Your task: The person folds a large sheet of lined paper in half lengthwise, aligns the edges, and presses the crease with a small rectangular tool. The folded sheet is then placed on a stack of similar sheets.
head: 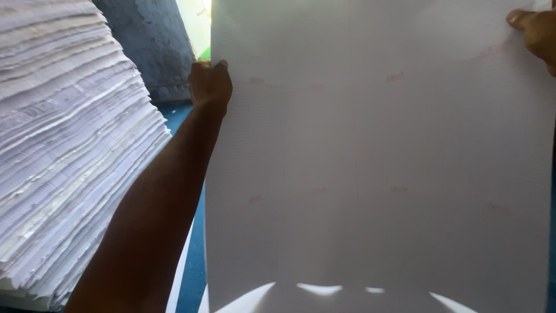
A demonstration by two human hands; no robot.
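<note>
From the head camera, I am holding a large white sheet (pixel 376 174) upright in front of me, and it is filling most of the view. Its left edge is running straight down just beside my forearm, with a narrow strip of blue floor (pixel 194 255) showing between it and the tall paper stack (pixel 69 150) on my left. A rough grey wall (pixel 153 40) is standing behind that gap.

My left hand (pixel 209 86) is closing around the sheet's left edge near the top, fingers wrapped over it. My right hand (pixel 536 32) is pinching the top right corner, mostly cut off by the frame.

The sheet is looking thin and smooth, light glowing through it, with faint reddish marks. The stack's edges are lying ragged and layered.
</note>
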